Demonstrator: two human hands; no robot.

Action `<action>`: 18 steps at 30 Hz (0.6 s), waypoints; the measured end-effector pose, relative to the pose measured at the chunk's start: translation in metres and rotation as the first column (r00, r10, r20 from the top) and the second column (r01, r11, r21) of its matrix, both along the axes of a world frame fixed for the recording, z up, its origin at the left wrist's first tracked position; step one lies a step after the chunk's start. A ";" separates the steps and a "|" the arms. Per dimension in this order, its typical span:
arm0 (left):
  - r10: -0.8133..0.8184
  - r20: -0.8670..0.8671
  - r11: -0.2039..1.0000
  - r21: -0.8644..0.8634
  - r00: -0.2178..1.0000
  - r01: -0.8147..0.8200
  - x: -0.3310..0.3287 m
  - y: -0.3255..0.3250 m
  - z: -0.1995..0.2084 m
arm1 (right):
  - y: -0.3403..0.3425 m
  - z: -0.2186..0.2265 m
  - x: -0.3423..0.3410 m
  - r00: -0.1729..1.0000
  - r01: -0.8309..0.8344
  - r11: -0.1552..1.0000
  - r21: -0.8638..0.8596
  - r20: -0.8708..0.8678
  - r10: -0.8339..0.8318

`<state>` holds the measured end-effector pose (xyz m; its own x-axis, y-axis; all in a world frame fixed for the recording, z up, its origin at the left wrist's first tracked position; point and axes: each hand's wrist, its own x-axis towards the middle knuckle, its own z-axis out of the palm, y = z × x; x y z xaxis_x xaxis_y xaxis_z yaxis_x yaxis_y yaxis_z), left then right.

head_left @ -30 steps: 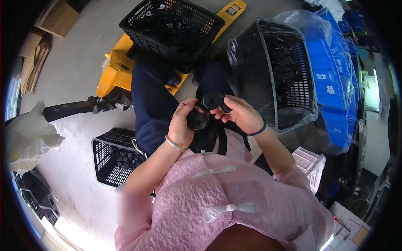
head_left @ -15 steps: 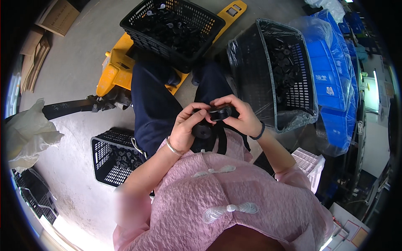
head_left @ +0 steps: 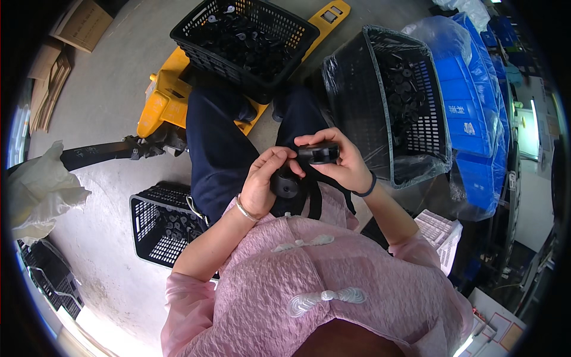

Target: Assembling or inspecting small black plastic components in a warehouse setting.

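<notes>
Over my lap, my right hand [head_left: 347, 163] grips a round black plastic part [head_left: 319, 153] with slots in its side, thumb below and fingers above. Close beside it, my left hand [head_left: 266, 178] is closed, its thumb and fingertips pinched together near the part's left edge. A second black disc-shaped part [head_left: 285, 187] with a small hole in its middle shows just under the left fingers, seemingly held in that hand. Whatever lies between the left fingertips is hidden.
Ahead stands a black crate [head_left: 262, 83] of black parts on a yellow pallet truck [head_left: 162, 107]. A plastic-lined black crate [head_left: 380, 107] with similar parts is at right, beside wrapped blue bins [head_left: 467, 119]. Left of my leg is a smaller black crate [head_left: 143, 238].
The slotted part in my right hand has turned, showing its side, and shifted slightly up and right. My left fingertips have drawn a little away from it.
</notes>
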<state>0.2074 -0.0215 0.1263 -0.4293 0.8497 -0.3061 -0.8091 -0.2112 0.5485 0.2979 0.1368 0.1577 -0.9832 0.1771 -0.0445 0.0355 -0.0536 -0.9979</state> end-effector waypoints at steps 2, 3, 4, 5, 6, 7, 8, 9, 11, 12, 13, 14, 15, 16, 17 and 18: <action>0.021 0.070 1.000 0.010 0.997 -0.022 0.000 0.001 0.002 | 0.000 0.000 0.000 1.000 0.003 0.996 -0.084 0.028 0.000; 0.021 0.070 1.000 0.010 0.997 -0.022 0.000 0.001 0.002 | 0.000 0.000 0.000 0.998 0.004 0.989 -0.147 0.057 0.004; 0.024 0.067 1.000 0.007 0.997 -0.024 0.001 0.001 0.002 | 0.000 -0.001 0.000 0.996 0.006 0.978 -0.210 0.083 0.012; 0.026 0.064 1.000 0.004 0.998 -0.026 0.001 0.001 0.002 | 0.001 -0.001 0.000 0.997 0.005 0.978 -0.210 0.083 0.012; 0.027 0.063 1.000 0.004 0.998 -0.027 0.001 0.001 0.001 | 0.002 -0.001 -0.001 0.996 -0.004 0.976 -0.216 0.089 0.024; 0.026 0.063 1.000 0.003 0.998 -0.026 0.001 0.001 0.001 | 0.003 -0.001 -0.001 0.995 -0.012 0.975 -0.223 0.098 0.035; 0.025 0.063 1.000 0.002 0.998 -0.025 0.001 0.001 0.000 | 0.003 -0.001 -0.001 0.994 -0.012 0.975 -0.223 0.099 0.035; 0.025 0.064 1.000 0.003 0.998 -0.025 0.001 0.001 0.000 | 0.004 -0.001 -0.001 0.995 -0.004 0.976 -0.220 0.098 0.026; 0.022 0.060 1.000 0.014 0.998 -0.023 0.001 0.001 0.000 | 0.004 -0.003 -0.001 0.995 0.004 0.976 -0.216 0.097 0.018; 0.023 0.060 1.000 0.014 0.998 -0.023 0.001 0.001 0.000 | 0.005 -0.005 0.000 0.997 0.003 0.977 -0.213 0.079 0.014; 0.028 0.072 1.000 0.011 0.997 -0.029 0.002 0.001 -0.001 | 0.005 -0.006 0.000 0.998 0.003 0.978 -0.210 0.060 0.010; 0.033 0.085 0.999 0.008 0.996 -0.034 0.002 0.001 -0.001 | 0.005 -0.006 0.000 0.998 0.002 0.978 -0.209 0.061 0.011; 0.034 0.085 0.999 0.008 0.996 -0.035 0.002 0.001 0.000 | 0.005 -0.006 0.001 0.995 0.057 0.993 -0.107 0.084 -0.048; 0.027 0.043 0.998 -0.058 0.999 -0.025 0.003 0.001 0.001 | 0.006 -0.005 0.000 0.989 0.109 0.994 -0.003 0.101 -0.108; 0.018 0.000 0.992 -0.124 1.000 -0.017 0.003 0.001 0.001 | 0.008 -0.002 -0.001 0.989 0.109 0.994 -0.003 0.101 -0.108; 0.009 -0.011 0.992 -0.122 1.000 -0.010 0.003 0.001 -0.001 | 0.011 0.004 -0.003 0.994 0.110 0.880 0.463 -0.036 -0.105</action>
<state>0.2104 -0.0208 0.1251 -0.4408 0.8022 -0.4027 -0.8013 -0.1495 0.5793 0.2953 0.1479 0.1619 -0.9570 0.2794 0.0782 0.0460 0.4122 -0.9099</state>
